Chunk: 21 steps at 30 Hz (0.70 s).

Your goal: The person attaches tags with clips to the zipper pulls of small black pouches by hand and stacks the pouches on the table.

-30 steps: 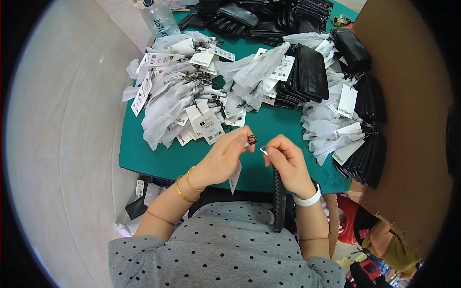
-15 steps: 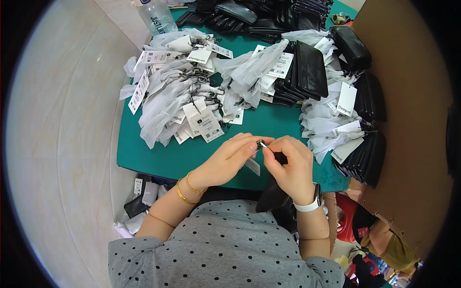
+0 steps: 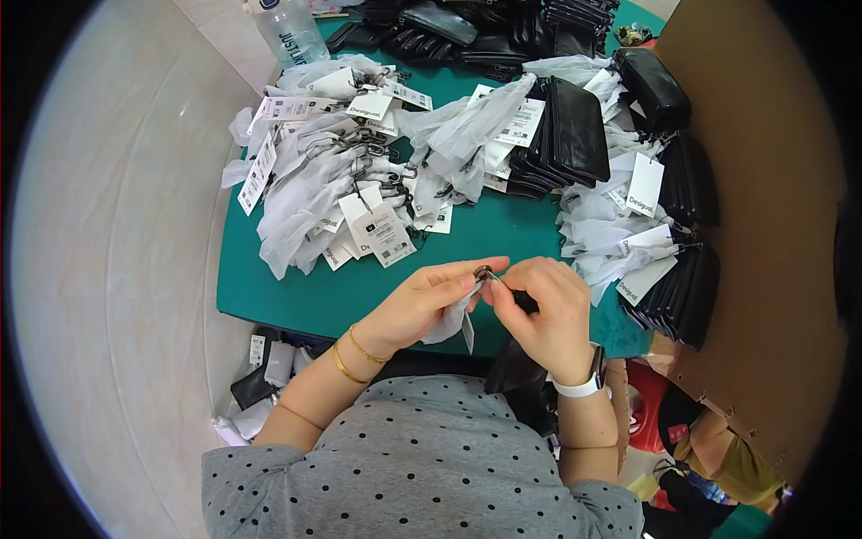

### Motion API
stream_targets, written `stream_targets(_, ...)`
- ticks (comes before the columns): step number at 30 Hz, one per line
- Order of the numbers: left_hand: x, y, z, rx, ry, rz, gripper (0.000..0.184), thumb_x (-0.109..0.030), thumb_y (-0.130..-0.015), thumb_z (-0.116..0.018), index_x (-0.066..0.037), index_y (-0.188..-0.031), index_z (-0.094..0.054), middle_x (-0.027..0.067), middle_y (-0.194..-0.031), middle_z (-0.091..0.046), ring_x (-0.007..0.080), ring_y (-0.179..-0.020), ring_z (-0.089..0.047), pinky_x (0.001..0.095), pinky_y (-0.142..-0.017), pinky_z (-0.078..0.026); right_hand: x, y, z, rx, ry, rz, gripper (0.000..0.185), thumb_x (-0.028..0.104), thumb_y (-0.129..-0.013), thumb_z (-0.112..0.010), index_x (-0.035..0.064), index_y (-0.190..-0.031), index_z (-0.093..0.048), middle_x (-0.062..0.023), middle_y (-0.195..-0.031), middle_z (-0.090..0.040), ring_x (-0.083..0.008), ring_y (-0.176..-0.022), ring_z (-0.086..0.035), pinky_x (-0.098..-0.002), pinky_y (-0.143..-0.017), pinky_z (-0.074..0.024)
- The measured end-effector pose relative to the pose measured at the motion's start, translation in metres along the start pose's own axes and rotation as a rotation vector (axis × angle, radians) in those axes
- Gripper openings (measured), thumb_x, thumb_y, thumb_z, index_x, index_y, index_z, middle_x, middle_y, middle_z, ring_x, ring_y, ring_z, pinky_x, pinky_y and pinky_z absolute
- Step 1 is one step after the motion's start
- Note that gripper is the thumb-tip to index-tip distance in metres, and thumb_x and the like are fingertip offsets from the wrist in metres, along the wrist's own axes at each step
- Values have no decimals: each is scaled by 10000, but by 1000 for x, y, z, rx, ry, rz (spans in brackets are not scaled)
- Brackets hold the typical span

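Observation:
My left hand [image 3: 426, 301] pinches a small dark metal clasp [image 3: 482, 272] between thumb and fingers. From that hand hangs white tissue wrap [image 3: 446, 325], with a white tag [image 3: 468, 333] beside it. My right hand [image 3: 552, 310] is closed close to the clasp, thumb and finger pinching a thin metal piece against it. Below the right hand a black wallet [image 3: 514, 368] hangs in front of my lap, its upper part hidden by the fingers. Whether the clasp and the wallet are joined I cannot tell.
Tissue-wrapped straps [image 3: 310, 193] with tags lie piled on the green table [image 3: 503, 235]. A stack of black wallets [image 3: 579, 130] stands behind, more wallets [image 3: 687, 287] at the right. A bottle [image 3: 292, 36] stands back left; a cardboard panel [image 3: 763, 180] borders the right. Another person's arm [image 3: 714, 445] shows lower right.
The thin metal piece has shifted at the clasp between my fingers. More white tissue now hangs under my left hand, and the wallet has swung slightly right.

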State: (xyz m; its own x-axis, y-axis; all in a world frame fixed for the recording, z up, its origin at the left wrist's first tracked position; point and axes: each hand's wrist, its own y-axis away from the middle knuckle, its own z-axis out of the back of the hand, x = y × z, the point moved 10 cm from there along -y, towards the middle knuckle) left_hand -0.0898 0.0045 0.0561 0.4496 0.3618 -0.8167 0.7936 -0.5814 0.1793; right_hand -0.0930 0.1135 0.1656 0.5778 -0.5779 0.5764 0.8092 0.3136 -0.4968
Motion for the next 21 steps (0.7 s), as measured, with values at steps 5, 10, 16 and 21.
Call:
stream_targets(5,-5,0,0,-26,-36,-51,434,-192,-1057,-484,45,-1419,-502,25,-1125,-621,103,-986,-533,274,-932,-445,0,2,-1,87,-84,-10,151,28,-754,-758,66,-785,-616,-43,-781,-693,-219,-654,-618,-329,-580,-450)
stream_targets(10,-6,-1,-4,-109,-36,-58,407,-150,-1057,-472,23,-1424,-508,27,-1126,-614,112,-1043,-547,279,-970,-449,8,1,1,16,8,27,152,99,-761,-772,92,-768,-620,-1,-814,-693,-190,-621,-582,-331,-571,-435)
stream_targets(16,-30,5,-10,-221,-529,-254,393,-80,-1042,-439,-13,-1419,-528,34,-1053,-611,110,-993,-539,266,-894,-451,15,1,0,5,134,52,181,95,-743,-770,88,-748,-589,0,-865,-701,-182,-615,-567,-333,-569,-433)
stream_targets(21,-58,13,-28,-296,-964,-515,428,0,-965,-507,-34,-1387,-568,58,-890,-561,170,-815,-481,292,-754,-426,16,3,3,-36,161,48,196,91,-735,-771,86,-743,-575,2,-869,-701,-178,-605,-558,-329,-562,-428)
